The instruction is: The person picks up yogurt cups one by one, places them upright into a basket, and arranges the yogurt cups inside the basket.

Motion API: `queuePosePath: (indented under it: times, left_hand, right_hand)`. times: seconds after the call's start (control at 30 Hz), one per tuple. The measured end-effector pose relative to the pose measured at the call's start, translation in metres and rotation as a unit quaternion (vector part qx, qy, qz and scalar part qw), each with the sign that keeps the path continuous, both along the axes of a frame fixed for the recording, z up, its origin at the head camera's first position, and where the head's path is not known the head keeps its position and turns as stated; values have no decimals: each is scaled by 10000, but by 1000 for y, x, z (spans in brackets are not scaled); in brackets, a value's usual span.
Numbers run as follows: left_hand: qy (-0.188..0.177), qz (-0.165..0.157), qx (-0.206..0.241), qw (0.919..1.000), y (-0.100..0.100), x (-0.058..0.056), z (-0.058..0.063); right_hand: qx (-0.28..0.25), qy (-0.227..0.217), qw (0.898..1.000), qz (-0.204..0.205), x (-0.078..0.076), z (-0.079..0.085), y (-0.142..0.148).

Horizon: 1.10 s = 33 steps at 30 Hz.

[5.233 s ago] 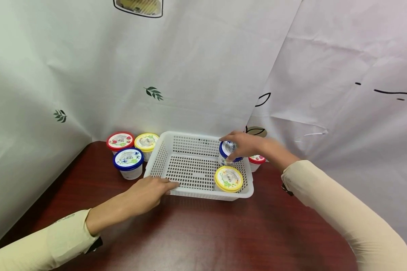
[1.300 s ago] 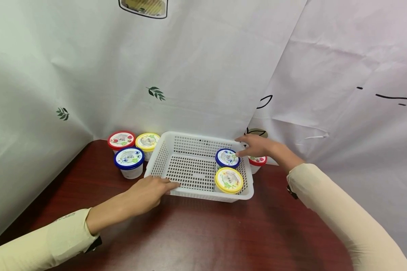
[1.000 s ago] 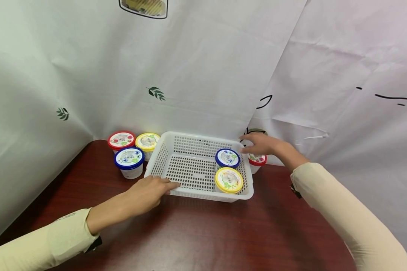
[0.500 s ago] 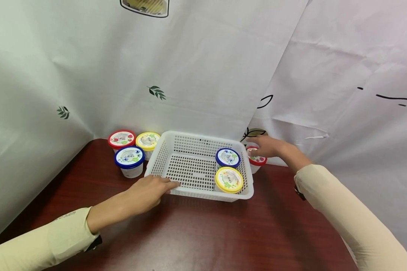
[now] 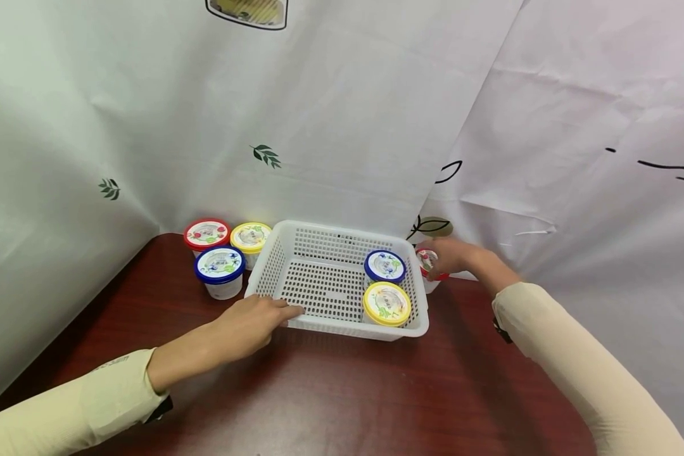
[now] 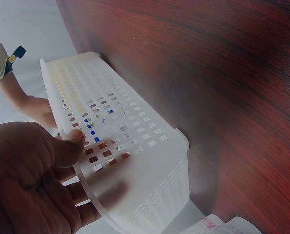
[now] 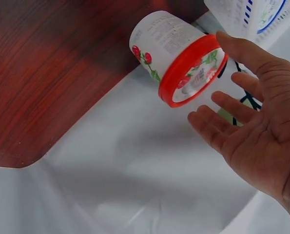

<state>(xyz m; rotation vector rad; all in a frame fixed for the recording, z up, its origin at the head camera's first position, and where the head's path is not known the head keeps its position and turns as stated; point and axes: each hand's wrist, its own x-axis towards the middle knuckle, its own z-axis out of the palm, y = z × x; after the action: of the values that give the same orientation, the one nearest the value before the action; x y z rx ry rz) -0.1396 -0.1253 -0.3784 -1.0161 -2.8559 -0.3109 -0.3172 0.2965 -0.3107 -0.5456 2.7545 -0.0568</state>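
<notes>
My left hand (image 5: 254,324) grips the near left rim of a white plastic basket (image 5: 342,327). In the left wrist view its thumb (image 6: 75,141) lies on the outer wall, with the other fingers over the rim. Inside the basket's right end are a blue-lidded tub (image 5: 384,266) and a yellow-lidded tub (image 5: 386,304). Just outside that end, my right hand (image 5: 450,254) hovers over a red-lidded tub (image 5: 431,285). The right wrist view shows this tub (image 7: 164,46) upright on the table, with my spread fingers around its lid and the thumb tip right at the lid's edge.
Left of the basket stand another red-lidded tub (image 5: 207,234), another yellow-lidded tub (image 5: 251,236) and another blue-lidded tub (image 5: 220,266), close together. The dark red table (image 5: 342,392) ends at a pale printed curtain (image 5: 342,126) behind and at both sides.
Earlier my right hand held the blue-lidded tub at the basket's right end; it let go, leaving it inside. The hand then moved right and down to the red-lidded tub. My left hand stayed put.
</notes>
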Motion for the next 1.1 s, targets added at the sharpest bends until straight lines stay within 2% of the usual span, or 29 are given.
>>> queuePosePath:
  times: [0.1, 0.37, 0.63, 1.1]
  left_hand:
    - [51, -29, 3, 10000, 1, 0, 0]
    - [220, -128, 21, 9997, 2, 0, 0]
    - [243, -153, 34, 9996, 3, 0, -1]
    - [268, -39, -51, 9996, 1, 2, -2]
  right_hand:
    - [-1, -38, 9999, -148, 0, -4, 1]
    - [165, 215, 9996, -72, -1, -13, 5]
    - [140, 138, 9994, -301, 1, -17, 3]
    - [56, 154, 9992, -353, -17, -31, 9]
